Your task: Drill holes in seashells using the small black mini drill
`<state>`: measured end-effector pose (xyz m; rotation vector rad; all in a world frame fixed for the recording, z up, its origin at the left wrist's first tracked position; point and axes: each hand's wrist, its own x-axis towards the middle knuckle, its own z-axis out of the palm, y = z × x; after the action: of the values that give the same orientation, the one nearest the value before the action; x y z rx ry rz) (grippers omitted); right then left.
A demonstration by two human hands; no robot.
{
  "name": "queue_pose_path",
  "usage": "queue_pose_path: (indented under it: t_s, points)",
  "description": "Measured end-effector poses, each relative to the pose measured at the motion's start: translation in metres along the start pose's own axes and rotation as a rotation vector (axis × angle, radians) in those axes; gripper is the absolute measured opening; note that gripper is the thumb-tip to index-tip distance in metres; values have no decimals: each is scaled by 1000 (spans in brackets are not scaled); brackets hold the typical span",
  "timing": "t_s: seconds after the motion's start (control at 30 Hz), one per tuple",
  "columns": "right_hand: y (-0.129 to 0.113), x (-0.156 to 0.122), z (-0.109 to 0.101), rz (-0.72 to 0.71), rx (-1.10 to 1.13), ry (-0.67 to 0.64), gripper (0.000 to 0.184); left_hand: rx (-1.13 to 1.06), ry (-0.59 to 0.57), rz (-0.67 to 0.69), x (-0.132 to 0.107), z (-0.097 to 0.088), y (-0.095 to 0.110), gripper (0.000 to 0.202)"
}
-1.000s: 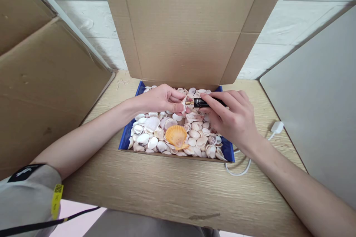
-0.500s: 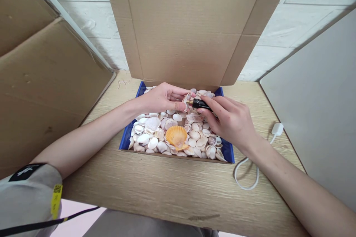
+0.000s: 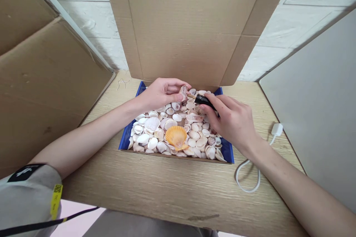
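Note:
My left hand (image 3: pixel 164 92) pinches a pinkish, rough seashell (image 3: pixel 183 92) between thumb and fingers, its hollow side partly showing. Closed round a small black hand drill (image 3: pixel 204 100), my right hand (image 3: pixel 232 116) points its brass-coloured tip left at the shell. Whether the tip touches the shell, I cannot tell. Both hands are above an open cardboard box (image 3: pixel 227 152) with blue lining, filled with many pale shells. A large orange scallop shell (image 3: pixel 176 137) lies near the box's front, and a white shell with small holes (image 3: pixel 152 124) lies left of it.
The box's raised lid (image 3: pixel 189 29) stands behind, near a white brick wall (image 3: pixel 83 18). Right of the box, a white cable (image 3: pixel 257 187) loops on the wooden table (image 3: pixel 139 189), its plug (image 3: pixel 277 129) near a grey panel (image 3: pixel 319 81). Cardboard (image 3: pixel 47 92) stands on the left.
The shell in my left hand has tilted and shifted slightly left and up, showing more of its hollow. The drill has moved a little right, away from it. The cable loop has shifted slightly.

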<state>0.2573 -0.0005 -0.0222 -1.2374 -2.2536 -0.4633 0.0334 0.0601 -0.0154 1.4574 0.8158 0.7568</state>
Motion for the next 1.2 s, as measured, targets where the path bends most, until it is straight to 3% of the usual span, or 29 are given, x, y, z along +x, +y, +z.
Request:
queue_pose_path:
  t_s: [0.2,0.53,0.87,1.2]
  points:
    - [0,-1,1,35,-23,9,27,48,152,30,1,-1,-1,34]
    - [1,-1,2,56,-15,4,27,34,90,23,0,0,-2,36]
    - [1,-1,2,33,-23,23,28,119,29,141,1,0,0,26]
    - [1,-2,2,30,-18,23,28,86,18,114,0,1,-2,30]
